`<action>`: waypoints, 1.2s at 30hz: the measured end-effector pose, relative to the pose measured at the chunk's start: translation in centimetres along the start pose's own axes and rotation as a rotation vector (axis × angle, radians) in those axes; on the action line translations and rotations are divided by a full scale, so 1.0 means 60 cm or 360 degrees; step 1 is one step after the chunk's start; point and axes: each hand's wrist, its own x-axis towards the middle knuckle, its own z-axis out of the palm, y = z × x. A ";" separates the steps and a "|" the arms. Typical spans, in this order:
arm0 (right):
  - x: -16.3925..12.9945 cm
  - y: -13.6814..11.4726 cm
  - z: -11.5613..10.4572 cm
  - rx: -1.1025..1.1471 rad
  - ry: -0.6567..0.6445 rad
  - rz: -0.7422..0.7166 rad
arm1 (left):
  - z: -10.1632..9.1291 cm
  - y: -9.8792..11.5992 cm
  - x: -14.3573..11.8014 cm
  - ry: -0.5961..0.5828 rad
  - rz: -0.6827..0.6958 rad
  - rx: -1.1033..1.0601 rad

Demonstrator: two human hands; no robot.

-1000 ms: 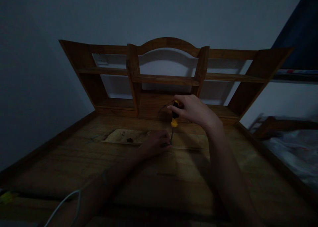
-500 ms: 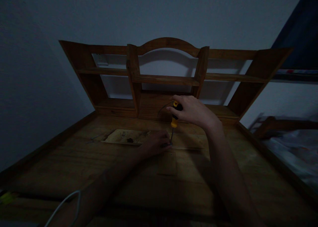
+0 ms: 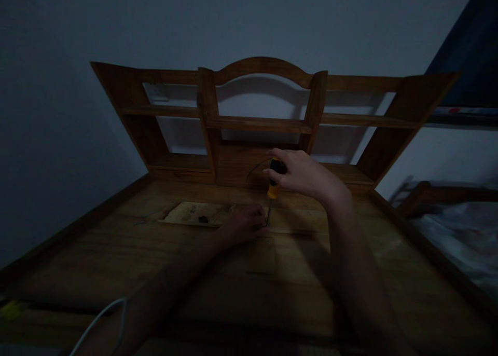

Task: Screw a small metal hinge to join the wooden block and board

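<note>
My right hand (image 3: 301, 173) is closed round the black and yellow handle of a screwdriver (image 3: 273, 191). Its shaft points down, nearly upright, to the wooden desktop (image 3: 155, 265). Close beside the tip, my left hand (image 3: 243, 223) rests low on the wood with its fingers curled together; what they pinch, if anything, is too dark and small to make out. Left of that hand lies a pale, rough-faced wooden strip or recess (image 3: 182, 212) with a dark spot in it. A lighter rectangular patch of wood (image 3: 261, 256) shows just nearer to me than the tip.
A wooden shelf unit (image 3: 260, 123) with an arched top stands along the back against the wall. Thin wire-like pieces (image 3: 143, 218) lie at the left. A white cord (image 3: 99, 317) hangs by my left forearm, and something yellow (image 3: 11, 309) sits at the near left edge.
Both hands stay almost where they were. The fingers of my right hand have shifted slightly on the screwdriver's handle; its tip remains beside my left fingers.
</note>
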 end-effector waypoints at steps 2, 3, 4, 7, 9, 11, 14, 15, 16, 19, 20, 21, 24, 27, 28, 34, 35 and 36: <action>-0.004 0.001 -0.006 0.0070 -0.0029 -0.0045 | 0.001 -0.002 0.000 0.0005 -0.0005 0.0002; -0.005 0.002 -0.008 0.0094 -0.0038 -0.0057 | 0.002 -0.003 0.000 0.0004 -0.0008 0.0003; -0.006 0.002 -0.009 0.0108 -0.0040 -0.0060 | 0.002 -0.003 0.000 0.0000 -0.0012 0.0005; -0.005 0.002 -0.008 0.0086 -0.0011 -0.0059 | 0.002 -0.004 -0.001 -0.0025 -0.0004 0.0017; -0.001 0.000 -0.003 0.0009 0.0015 -0.0029 | 0.002 -0.004 -0.001 -0.0020 -0.0001 0.0029; 0.003 -0.002 0.003 -0.0080 0.0022 0.0041 | 0.001 -0.003 -0.001 0.0002 0.0002 0.0040; 0.002 0.000 0.005 -0.0036 -0.0024 0.0091 | 0.000 -0.002 -0.001 0.0020 0.0004 0.0053; 0.001 0.001 0.004 0.0018 -0.0053 0.0073 | -0.001 -0.001 -0.001 0.0015 0.0004 0.0055; -0.001 0.004 0.002 0.0070 -0.0081 0.0046 | -0.001 0.000 0.000 0.0010 0.0005 0.0055; -0.005 0.011 -0.004 0.0148 -0.0140 -0.0015 | -0.002 0.001 0.000 0.0014 0.0013 0.0051; -0.006 0.013 -0.004 0.0155 -0.0146 -0.0019 | -0.002 0.001 0.000 0.0020 0.0013 0.0047; -0.005 0.014 -0.004 0.0159 -0.0149 -0.0021 | -0.001 0.001 0.000 0.0024 0.0014 0.0046; 0.000 0.014 0.004 0.0153 -0.0119 -0.0024 | 0.000 -0.002 -0.001 0.0015 0.0017 0.0038; 0.006 0.012 0.012 0.0117 -0.0074 -0.0006 | 0.001 -0.003 -0.001 -0.0005 0.0008 0.0035; 0.006 0.010 0.013 0.0103 -0.0074 0.0006 | 0.000 -0.002 -0.001 -0.0008 0.0000 0.0033; -0.004 -0.002 0.004 0.0138 -0.0120 0.0040 | 0.003 0.000 -0.003 -0.0016 -0.0010 -0.0009; -0.006 -0.004 0.003 0.0161 -0.0135 0.0033 | 0.004 -0.001 -0.004 -0.0021 -0.0014 -0.0022; -0.007 -0.004 0.003 0.0188 -0.0148 0.0022 | 0.005 -0.001 -0.004 -0.0029 -0.0016 -0.0034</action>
